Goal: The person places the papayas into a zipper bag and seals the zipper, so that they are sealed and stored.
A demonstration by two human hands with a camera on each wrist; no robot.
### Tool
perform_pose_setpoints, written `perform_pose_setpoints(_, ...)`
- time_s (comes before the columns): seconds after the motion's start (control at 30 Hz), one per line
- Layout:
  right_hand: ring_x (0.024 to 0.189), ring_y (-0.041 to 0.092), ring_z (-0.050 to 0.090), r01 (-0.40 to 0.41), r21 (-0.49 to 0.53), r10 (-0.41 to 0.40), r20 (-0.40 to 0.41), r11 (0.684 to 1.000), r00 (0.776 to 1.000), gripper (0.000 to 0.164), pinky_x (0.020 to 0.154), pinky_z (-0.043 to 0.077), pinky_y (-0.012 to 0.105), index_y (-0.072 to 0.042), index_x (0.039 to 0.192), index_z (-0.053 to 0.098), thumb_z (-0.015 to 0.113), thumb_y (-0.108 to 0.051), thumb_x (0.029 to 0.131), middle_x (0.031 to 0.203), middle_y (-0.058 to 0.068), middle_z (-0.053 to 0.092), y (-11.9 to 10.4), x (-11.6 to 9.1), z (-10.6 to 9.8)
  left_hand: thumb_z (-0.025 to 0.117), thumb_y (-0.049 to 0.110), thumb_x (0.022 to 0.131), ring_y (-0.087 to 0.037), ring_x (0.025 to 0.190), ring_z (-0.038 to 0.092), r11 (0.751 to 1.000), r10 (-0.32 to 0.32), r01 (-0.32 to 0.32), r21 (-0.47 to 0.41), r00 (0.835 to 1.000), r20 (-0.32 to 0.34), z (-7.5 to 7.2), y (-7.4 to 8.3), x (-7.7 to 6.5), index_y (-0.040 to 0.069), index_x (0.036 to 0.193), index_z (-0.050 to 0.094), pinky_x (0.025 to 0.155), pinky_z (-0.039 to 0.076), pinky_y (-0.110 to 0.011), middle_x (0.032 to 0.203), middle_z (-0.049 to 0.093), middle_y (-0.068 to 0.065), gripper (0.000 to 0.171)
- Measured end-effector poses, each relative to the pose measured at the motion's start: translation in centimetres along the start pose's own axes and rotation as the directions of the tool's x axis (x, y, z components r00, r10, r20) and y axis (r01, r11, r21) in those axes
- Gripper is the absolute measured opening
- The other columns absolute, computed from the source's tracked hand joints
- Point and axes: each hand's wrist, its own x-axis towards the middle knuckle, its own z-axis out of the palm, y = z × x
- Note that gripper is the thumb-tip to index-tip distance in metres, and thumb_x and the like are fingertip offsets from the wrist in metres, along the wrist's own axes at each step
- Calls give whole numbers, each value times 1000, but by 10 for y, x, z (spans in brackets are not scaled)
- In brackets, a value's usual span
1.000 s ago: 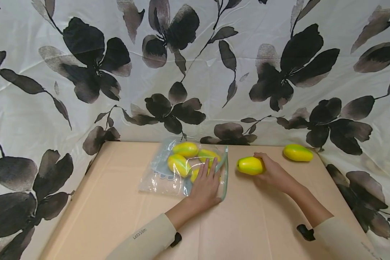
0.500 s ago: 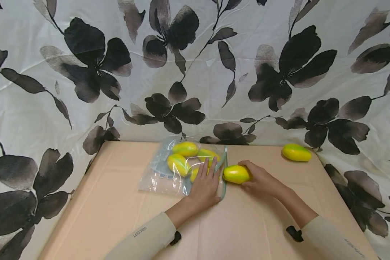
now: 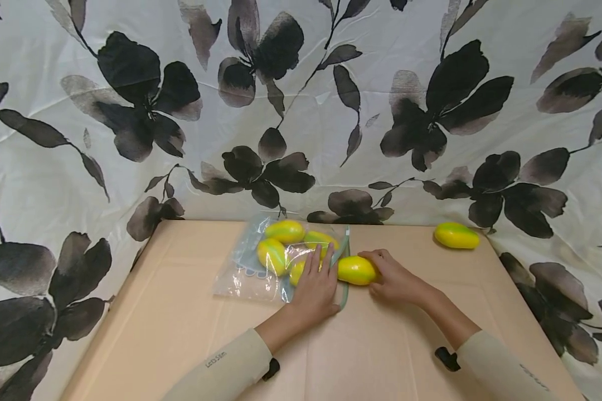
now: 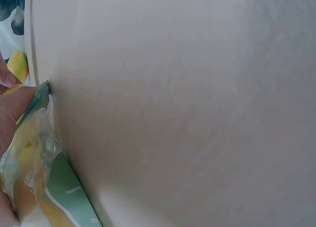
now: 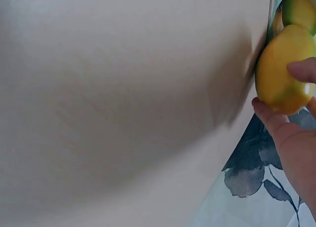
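Observation:
A clear zip bag point(image 3: 231, 284) lies at the table's far middle, its green-edged mouth facing right and several yellow-green mangoes inside. My left hand point(image 3: 313, 287) rests on the bag with its fingers straight, and its thumb lies at the mouth edge. In the left wrist view the thumb point(image 4: 15, 106) touches the green zip edge point(image 4: 35, 102). My right hand point(image 3: 393, 278) grips another mango point(image 3: 357, 270) from its right end; the mango's left end is right at the bag's mouth. In the right wrist view, thumb and fingers hold this mango point(image 5: 281, 64), close against another mango point(image 5: 301, 12).
One loose mango point(image 3: 456, 235) lies at the table's far right corner. The beige table point(image 3: 180, 334) ends at a floral cloth point(image 3: 351, 106) hanging behind it and spreading at both sides. Printed green and yellow patches point(image 4: 71, 187) show on the bag.
My right hand has carried its mango left and slightly nearer, from apart from the bag up to its mouth. The left hand has stayed on the bag.

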Motion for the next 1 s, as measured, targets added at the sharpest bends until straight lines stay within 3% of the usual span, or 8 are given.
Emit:
perform_pose_setpoints(0.13, 128, 36, 54, 46, 13, -46, 12, 999, 999, 70, 111, 46, 58, -4, 153, 41, 68, 2, 89, 143, 20, 50, -2, 1, -3, 85, 61, 72, -48, 157, 15, 1000, -2, 2, -5, 1000, 7, -1, 1, 1, 4, 156, 40, 128, 19, -57, 173, 8, -22, 111)
perform_pose_setpoints(0.27, 129, 39, 60, 48, 72, -49, 18, 996, 999, 64, 109, 49, 55, -1, 150, 43, 72, -3, 93, 146, 20, 55, -3, 8, -2, 85, 57, 74, -47, 158, 13, 1000, -4, 4, -28, 1000, 17, -1, 0, 1, 4, 158, 37, 127, 20, -58, 173, 7, -21, 110)
perform_pose_setpoints(0.4, 114, 29, 67, 15, 94, -16, 10, 995, 1000, 54, 99, 58, 44, -8, 139, 54, 78, -11, 91, 134, 10, 65, -3, 15, 3, 85, 57, 75, -46, 158, 13, 999, -1, 1, -40, 1000, 14, -1, 1, 1, 2, 160, 33, 126, 22, -59, 173, 9, -21, 113)
perform_pose_setpoints(0.6, 95, 18, 67, 72, 103, -71, -11, 992, 997, 54, 85, 60, 28, -6, 135, 59, 83, -12, 87, 125, 8, 68, -4, 19, 10, 84, 58, 74, -47, 157, 18, 1000, 8, -8, -12, 1000, -6, 1, 1, 1, 2, 159, 34, 125, 25, -59, 172, 14, -22, 113)
perform_pose_setpoints(0.87, 100, 17, 71, 39, 96, -39, 0, 995, 999, 40, 92, 60, 35, -8, 136, 60, 66, -3, 98, 132, 10, 69, -10, 23, 14, 85, 59, 74, -46, 157, 19, 1000, 12, -12, -15, 1000, -10, 1, 0, 1, 4, 158, 36, 126, 24, -58, 172, 13, -21, 111)
perform_pose_setpoints(1.0, 97, 17, 72, -10, 119, 15, -37, 993, 999, 37, 89, 61, 34, -6, 134, 60, 67, -4, 97, 126, 11, 71, -13, 27, 16, 85, 62, 73, -47, 157, 20, 1000, 16, -16, 0, 1000, -13, 1, 0, 1, 5, 157, 38, 126, 24, -59, 172, 15, -22, 112)
